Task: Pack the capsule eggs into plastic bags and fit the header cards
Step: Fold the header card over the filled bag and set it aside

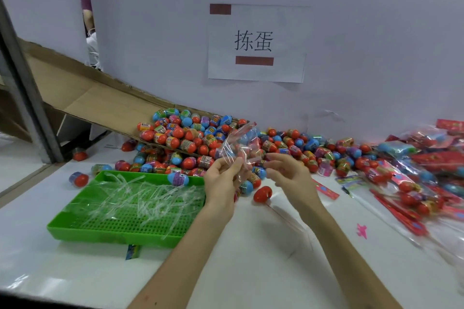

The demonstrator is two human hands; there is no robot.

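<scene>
Left grip (223, 180) pinches a clear, crinkled plastic bag (241, 143), standing upright between both grips above the table (251, 271). Right grip (288, 173) curls at its edge, hold unclear. Capsule eggs (188, 138) lie heaped just beyond.

A green tray (105, 237) sat at 9 o'clock on the white table (62, 273), littered with clear plastic strips (140, 195). A cardboard ramp (100, 103) sloped down at 10 o'clock behind a grey metal post (27, 98). At 12 hung a paper sign (256, 71) with 2 brown tapes; a pink star scrap (362, 231) lay at 3 o'clock.
</scene>
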